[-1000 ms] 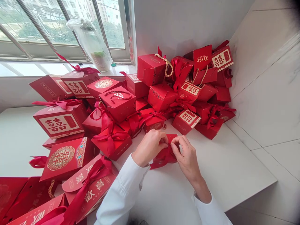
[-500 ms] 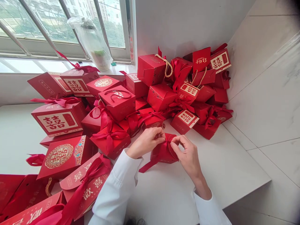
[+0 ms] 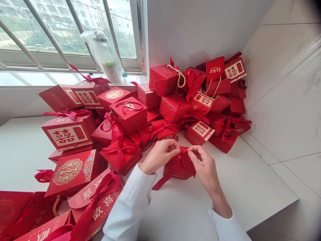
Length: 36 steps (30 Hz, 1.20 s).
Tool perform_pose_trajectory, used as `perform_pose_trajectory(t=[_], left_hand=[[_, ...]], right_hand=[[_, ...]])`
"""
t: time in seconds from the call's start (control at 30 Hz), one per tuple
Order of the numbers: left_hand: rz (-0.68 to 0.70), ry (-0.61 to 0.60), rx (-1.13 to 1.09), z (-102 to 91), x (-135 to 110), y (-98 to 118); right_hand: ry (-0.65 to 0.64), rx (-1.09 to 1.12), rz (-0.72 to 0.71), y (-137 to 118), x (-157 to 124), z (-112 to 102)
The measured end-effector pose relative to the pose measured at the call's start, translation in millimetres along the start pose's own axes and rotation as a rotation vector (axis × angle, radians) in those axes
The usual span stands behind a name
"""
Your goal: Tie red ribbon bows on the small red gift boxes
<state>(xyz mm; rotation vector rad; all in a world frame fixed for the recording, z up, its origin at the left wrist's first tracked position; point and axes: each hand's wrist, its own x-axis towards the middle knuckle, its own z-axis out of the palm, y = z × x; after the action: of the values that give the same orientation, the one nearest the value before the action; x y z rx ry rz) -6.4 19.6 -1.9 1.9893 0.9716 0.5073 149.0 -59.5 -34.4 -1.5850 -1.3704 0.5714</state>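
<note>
Well, one small red gift box (image 3: 177, 169) on the white counter (image 3: 250, 197), between both hands and just in front of a heap of red gift boxes (image 3: 173, 108). Left hand (image 3: 159, 156) at the top of the box: curled fingers (image 3: 173, 146) pressed together, pinching the red satin ribbon (image 3: 185, 151). Right hand (image 3: 204, 170) just beside it, thumb and forefinger (image 3: 194, 152) near the ribbon and a curved flap of the box, slightly curved and close together; firm hold or light touch impossible to tell from this angle. A loose ribbon tail (image 3: 160, 183) trailing down to the counter.

Main risk: the satin slipping from the left pinch, since smooth, springy ribbon offers little friction and any slackening of the fingers could free it. Some danger, too, of the flap lifting under uneven pull, or of the box sliding on the smooth counter, with neither palm visibly under its base. Another hazard at the left sleeve (image 3: 130, 204), just beside a box with a red bow (image 3: 121, 155): one careless elbow shift, enough to nudge that box and perhaps the loosely stacked ones behind it — possibly a slide of the heap toward the hands.
</note>
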Motion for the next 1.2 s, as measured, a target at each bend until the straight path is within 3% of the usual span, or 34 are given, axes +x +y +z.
perform_pose_trajectory(t=[0.23, 0.37, 0.57, 0.77, 0.9, 1.1, 1.2], left_hand=[[-0.002, 0.003, 0.031, -1.4, -1.5, 4.6], [0.041, 0.001, 0.102, 1.6, -2.2, 4.7], [0.058, 0.031, 0.16, 5.1, 0.7, -0.9], [0.044, 0.076, 0.084, 3.3, 1.0, -0.6], [0.064, -0.001, 0.125, 3.2, -1.8, 0.3], [0.058, 0.0, 0.173, 5.4, -0.8, -1.4], [0.062, 0.003, 0.103, 3.0, 0.1, -2.8]], right_hand=[[-0.072, -0.11, -0.125, -2.0, 2.9, 0.4], [-0.002, -0.057, -0.08, -2.9, 2.0, 3.4], [-0.011, -0.026, -0.043, -2.4, 1.1, 0.7], [-0.148, -0.138, -0.165, -3.2, 3.5, -1.4], [-0.082, -0.124, -0.174, -2.5, 3.3, 3.2], [0.006, 0.021, -0.033, 1.4, 3.9, 3.8], [-0.002, 0.045, -0.037, 2.5, 5.2, -0.2]])
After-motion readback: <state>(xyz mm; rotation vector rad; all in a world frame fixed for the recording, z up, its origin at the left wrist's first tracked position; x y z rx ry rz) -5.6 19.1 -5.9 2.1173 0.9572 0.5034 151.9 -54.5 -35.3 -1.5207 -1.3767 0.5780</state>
